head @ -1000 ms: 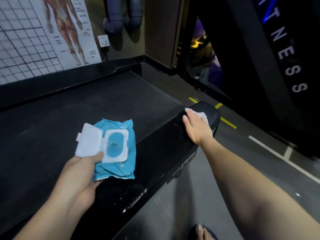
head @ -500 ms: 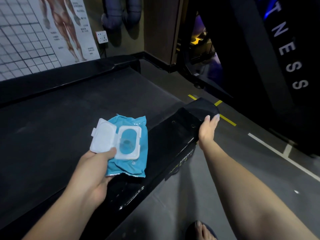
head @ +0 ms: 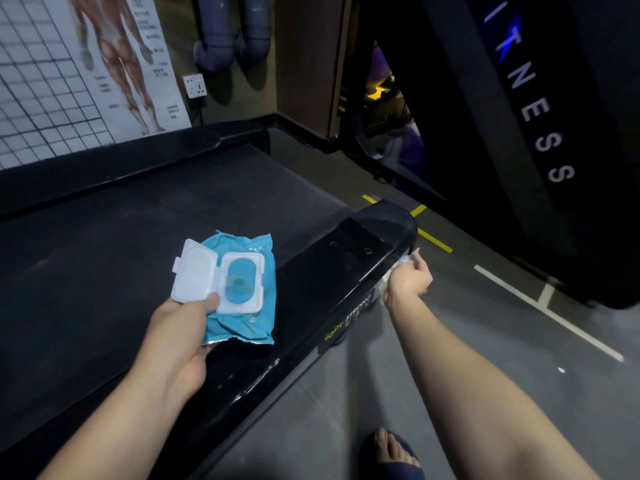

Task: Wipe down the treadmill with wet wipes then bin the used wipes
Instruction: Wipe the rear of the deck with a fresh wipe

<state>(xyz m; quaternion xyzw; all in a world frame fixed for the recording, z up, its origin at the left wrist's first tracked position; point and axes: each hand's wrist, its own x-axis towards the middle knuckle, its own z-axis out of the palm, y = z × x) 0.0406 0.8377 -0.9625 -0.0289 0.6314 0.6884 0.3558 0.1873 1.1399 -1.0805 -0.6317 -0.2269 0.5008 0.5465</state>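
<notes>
Above the grey floor, the right grip clutches a wet wipe against the treadmill rail just left of it, while the left grip pinches the open-lidded wipe pack by its near edge, so the pack may slip.

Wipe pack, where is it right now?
Head view, left of centre: the blue wipe pack, lid open, is held in the left hand over the treadmill belt.

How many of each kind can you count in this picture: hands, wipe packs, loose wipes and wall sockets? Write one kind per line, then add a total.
Hands: 2, left hand and right hand
Packs: 1, wipe pack
Wipes: 1, loose wipe
Sockets: 1, wall socket
Total: 5
</notes>
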